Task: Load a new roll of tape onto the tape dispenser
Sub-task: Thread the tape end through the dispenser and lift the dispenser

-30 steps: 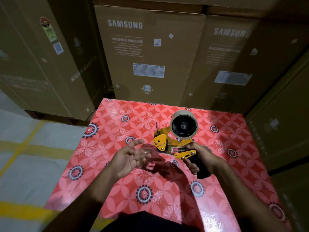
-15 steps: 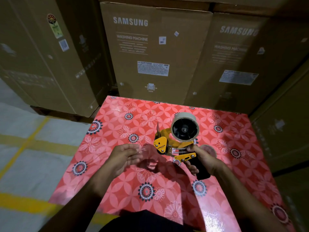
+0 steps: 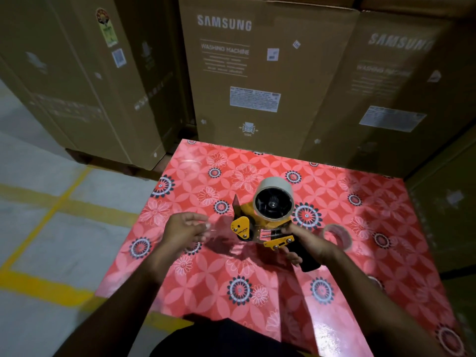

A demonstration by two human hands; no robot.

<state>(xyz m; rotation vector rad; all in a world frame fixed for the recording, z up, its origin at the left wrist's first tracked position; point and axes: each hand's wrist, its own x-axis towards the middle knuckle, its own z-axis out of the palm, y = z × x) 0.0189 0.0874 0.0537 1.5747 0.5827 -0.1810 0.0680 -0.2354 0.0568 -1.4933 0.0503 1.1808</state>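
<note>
A yellow tape dispenser [image 3: 247, 229] with a black handle stands upright on the red flowered tablecloth [image 3: 231, 269]. A pale tape roll [image 3: 273, 182] sits on its black hub, facing me. My right hand [image 3: 313, 243] is wrapped around the handle. To the left of the dispenser, my left hand [image 3: 184, 230] has its fingers drawn together on a faint clear strip, the tape's loose end [image 3: 210, 226]. The strip is hard to make out.
A thin, nearly used-up tape ring [image 3: 337, 237] lies on the cloth just right of my right hand. Tall cardboard washing machine boxes [image 3: 257, 73] wall in the table at the back and right. Grey floor with yellow lines [image 3: 51, 215] lies to the left.
My left hand's fingers have gone from spread to drawn together, a little further left of the dispenser. The thin ring beside my right hand has come into view. The dispenser stays upright.
</note>
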